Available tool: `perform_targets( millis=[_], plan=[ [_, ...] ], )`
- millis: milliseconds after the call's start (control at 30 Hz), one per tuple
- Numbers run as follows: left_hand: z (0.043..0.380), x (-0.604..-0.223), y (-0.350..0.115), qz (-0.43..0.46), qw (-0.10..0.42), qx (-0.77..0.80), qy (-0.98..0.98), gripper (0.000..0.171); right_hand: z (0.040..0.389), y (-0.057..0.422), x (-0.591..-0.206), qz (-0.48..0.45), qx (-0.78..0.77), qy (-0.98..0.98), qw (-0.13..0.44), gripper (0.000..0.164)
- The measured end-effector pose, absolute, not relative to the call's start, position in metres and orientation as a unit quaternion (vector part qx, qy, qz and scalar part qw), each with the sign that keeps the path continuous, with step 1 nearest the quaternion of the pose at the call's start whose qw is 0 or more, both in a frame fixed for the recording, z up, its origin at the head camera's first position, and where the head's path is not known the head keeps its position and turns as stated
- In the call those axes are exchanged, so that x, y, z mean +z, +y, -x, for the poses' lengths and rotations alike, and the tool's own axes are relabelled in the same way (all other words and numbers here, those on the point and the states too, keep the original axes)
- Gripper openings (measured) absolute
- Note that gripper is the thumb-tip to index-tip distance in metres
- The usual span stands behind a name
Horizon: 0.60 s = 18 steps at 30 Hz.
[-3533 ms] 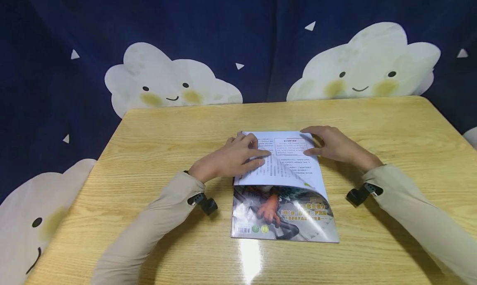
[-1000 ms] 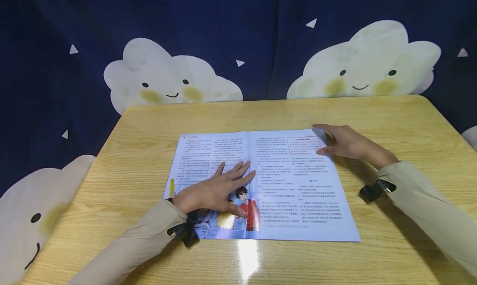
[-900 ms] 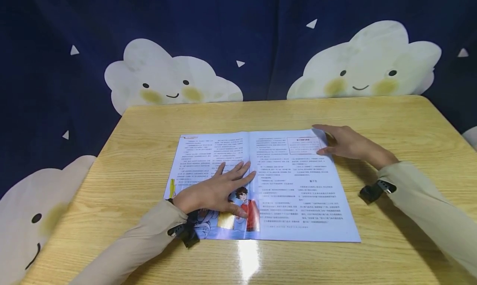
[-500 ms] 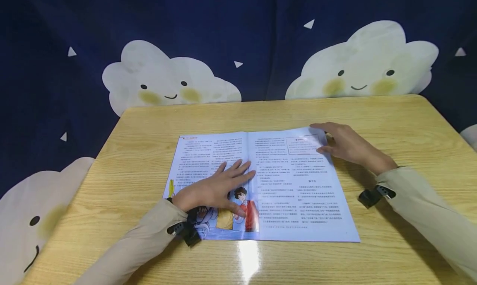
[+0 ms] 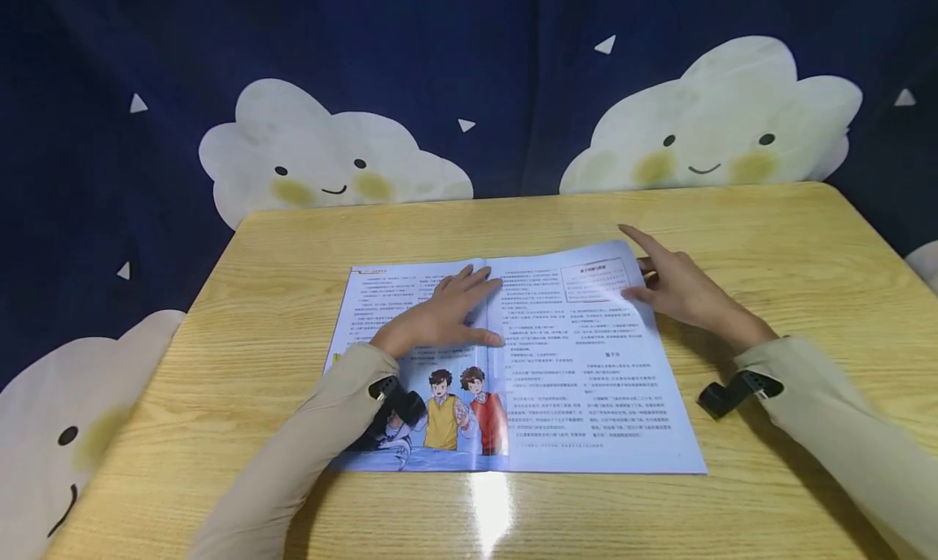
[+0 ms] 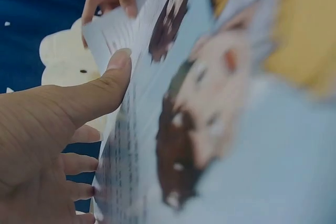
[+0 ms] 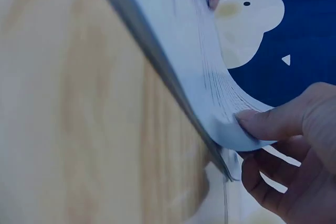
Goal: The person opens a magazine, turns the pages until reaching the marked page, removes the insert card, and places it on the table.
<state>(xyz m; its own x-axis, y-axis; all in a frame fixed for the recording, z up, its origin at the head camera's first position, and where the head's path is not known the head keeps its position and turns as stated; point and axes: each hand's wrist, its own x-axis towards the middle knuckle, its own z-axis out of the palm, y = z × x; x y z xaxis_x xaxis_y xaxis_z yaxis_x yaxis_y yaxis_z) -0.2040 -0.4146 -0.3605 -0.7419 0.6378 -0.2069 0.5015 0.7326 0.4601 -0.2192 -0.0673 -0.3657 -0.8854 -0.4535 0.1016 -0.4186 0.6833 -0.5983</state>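
Note:
An open magazine [image 5: 586, 365] lies flat on the table, with printed text on both pages and a drawing of two figures at the lower left. My left hand [image 5: 443, 312] lies over the upper part of the centre fold, thumb and fingers spread. My right hand [image 5: 681, 287] pinches the pages at the top right corner, which bends upward. In the right wrist view the thumb [image 7: 257, 121] presses on the fanned page edges while other fingers are underneath. The left wrist view shows the left thumb [image 6: 113, 74] beside the page.
The wooden table [image 5: 264, 299] extends around the magazine on every side. Behind it hangs a dark blue curtain [image 5: 513, 72] printed with smiling clouds. A small black camera is strapped to each wrist.
Earlier, the left hand turned pages leftward and the magazine came to lie open. Since then the left hand has slid up the fold, and the right hand has raised the top right corner.

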Motion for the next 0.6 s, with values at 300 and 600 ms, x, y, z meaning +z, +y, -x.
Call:
perform_targets(
  millis=[300, 600],
  plan=[
    [0.232, -0.365, -0.402, -0.288, 0.147, 0.192, 0.927, 0.1, 0.201, -0.076, -0.367, 0.25, -0.339, 0.907, 0.014, 0.087],
    [0.25, -0.371, -0.392, -0.299, 0.132, 0.248, 0.912, 0.115, 0.188, -0.078, -0.363, 0.278, -0.342, 0.898, -0.014, 0.077]
  ],
)
